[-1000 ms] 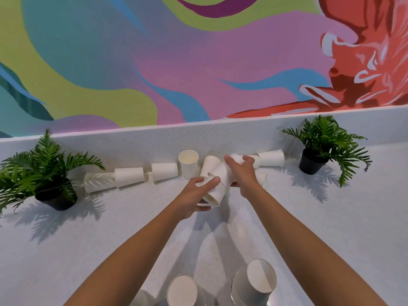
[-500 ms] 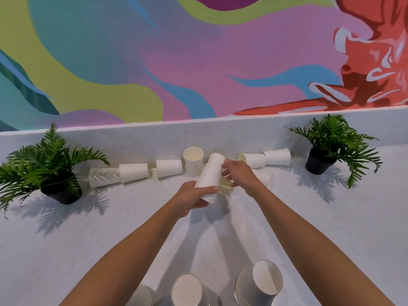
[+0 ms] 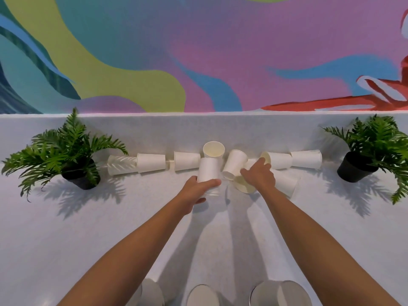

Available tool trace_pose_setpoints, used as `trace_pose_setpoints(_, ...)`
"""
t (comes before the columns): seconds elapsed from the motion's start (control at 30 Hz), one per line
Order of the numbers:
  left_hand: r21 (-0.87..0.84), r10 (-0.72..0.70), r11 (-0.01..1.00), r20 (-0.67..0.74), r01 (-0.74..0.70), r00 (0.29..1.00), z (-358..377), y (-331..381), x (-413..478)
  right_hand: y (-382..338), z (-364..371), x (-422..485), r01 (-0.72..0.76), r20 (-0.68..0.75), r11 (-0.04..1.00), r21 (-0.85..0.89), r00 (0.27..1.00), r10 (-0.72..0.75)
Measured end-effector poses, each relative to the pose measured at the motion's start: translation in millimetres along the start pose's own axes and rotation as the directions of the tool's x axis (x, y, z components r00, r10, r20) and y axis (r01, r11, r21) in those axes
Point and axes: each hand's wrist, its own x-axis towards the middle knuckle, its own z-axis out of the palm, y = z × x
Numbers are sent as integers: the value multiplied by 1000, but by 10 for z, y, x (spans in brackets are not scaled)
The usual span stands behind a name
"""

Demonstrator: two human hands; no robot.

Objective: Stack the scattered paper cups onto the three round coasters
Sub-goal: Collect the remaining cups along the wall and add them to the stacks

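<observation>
1. Two hands are parting: the left hand (image 3: 197,192) is gripping a smooth paper cup stack (image 3: 208,171), now upright at the counter's (image 3: 66,239) back.
2. The right hand (image 3: 259,177) is curling over a lying cup (image 3: 242,187).

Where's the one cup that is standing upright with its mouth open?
In the head view, the upright cup stands mid-row against the back ledge, just behind the inverted cup gripped by the left hand, right of a lying cup.
</observation>
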Motion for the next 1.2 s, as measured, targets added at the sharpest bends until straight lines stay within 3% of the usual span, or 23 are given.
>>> trace_pose_setpoints(0.2,64,3,998,-9,-3,1000,-16,-28,143,-45,86,98,-72,13,997,40,997,71)
trace_pose_setpoints(0.37,27,47,998,17,-48,999,-21,-19,142,-11,75,106,-64,107,998,-9,992,64)
trace_pose_setpoints(0.57,-43,135,990,37,-134,990,-12,50,-90,-10,-169,-100,-34,43,997,73,999,31)
trace_pose_setpoints(0.7,21,188,982,57,-190,980,-57,146,-389,-24,-390,-348,4,46,993,117,999,-9)
trace_pose_setpoints(1.03,-117,320,944,96,-309,943,-181,149,-1225,-35,-743,-1106,83,53,924,372,992,-111)
trace_pose_setpoints(1.2,6,427,900,174,-435,887,-229,96,-1653,-109,-713,-1419,148,1,856,495,985,-171)
